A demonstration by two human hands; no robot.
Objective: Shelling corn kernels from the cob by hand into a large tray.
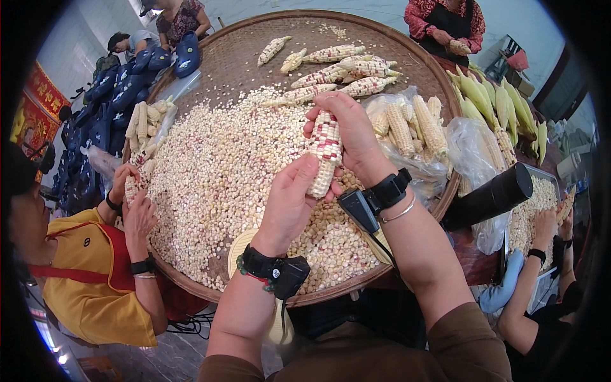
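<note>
Corn cob up over kernel pile, middle of round tray. Left hand gripping near end, right hand far end. Looks mid-shelling tbh; next move probably needs firm push against remaining kernels.

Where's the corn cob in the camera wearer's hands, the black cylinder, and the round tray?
Corn cob (326, 139), head view: kernel-covered middle.
Black cylinder (487, 200), head view: its side.
Round tray (237, 52), head view: woven surface.

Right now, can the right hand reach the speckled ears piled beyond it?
Probably yes: nothing visible stands between the right hand and the piled ears, though that hand is busy holding a speckled cob.
</note>
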